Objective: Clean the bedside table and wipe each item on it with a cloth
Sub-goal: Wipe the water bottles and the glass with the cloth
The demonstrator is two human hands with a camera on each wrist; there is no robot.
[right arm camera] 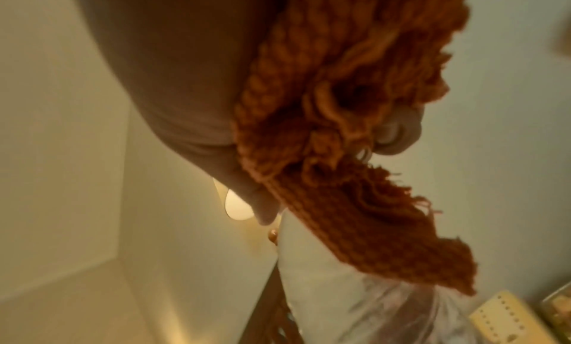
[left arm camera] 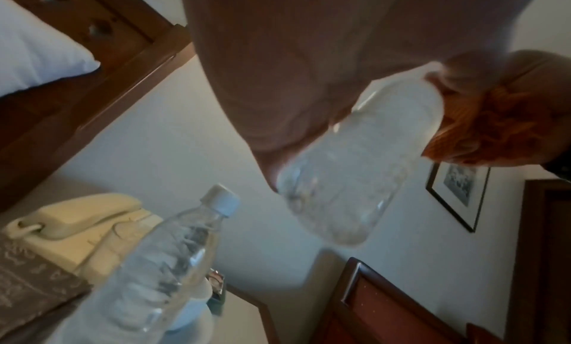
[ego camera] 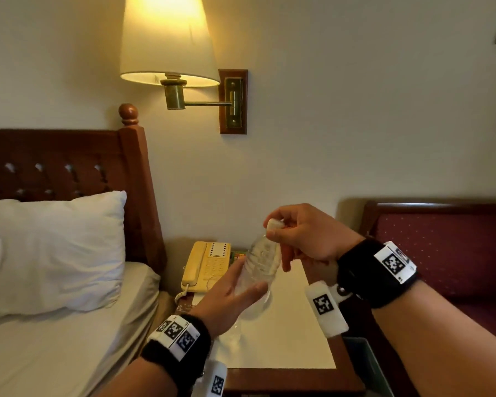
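Note:
A clear plastic water bottle (ego camera: 262,262) is held tilted above the white-topped bedside table (ego camera: 292,339). My left hand (ego camera: 235,285) grips its body from below. At the bottle's top, my right hand (ego camera: 298,233) pinches the white cap (ego camera: 275,224) between thumb and forefinger, with an orange knitted cloth (ego camera: 286,255) bunched under its other fingers. The left wrist view shows the held bottle (left arm camera: 364,158) with the cloth (left arm camera: 494,119) at its neck. A second capped bottle (left arm camera: 154,263) stands on the table below. In the right wrist view the cloth (right arm camera: 340,129) fills the palm next to the cap (right arm camera: 398,134).
A cream corded telephone (ego camera: 206,267) sits at the table's back left, with a patterned card (ego camera: 186,303) in front of it. The bed with a white pillow (ego camera: 55,253) and wooden headboard lies left. A red upholstered seat (ego camera: 441,247) stands right, and a lit wall lamp (ego camera: 169,47) hangs above.

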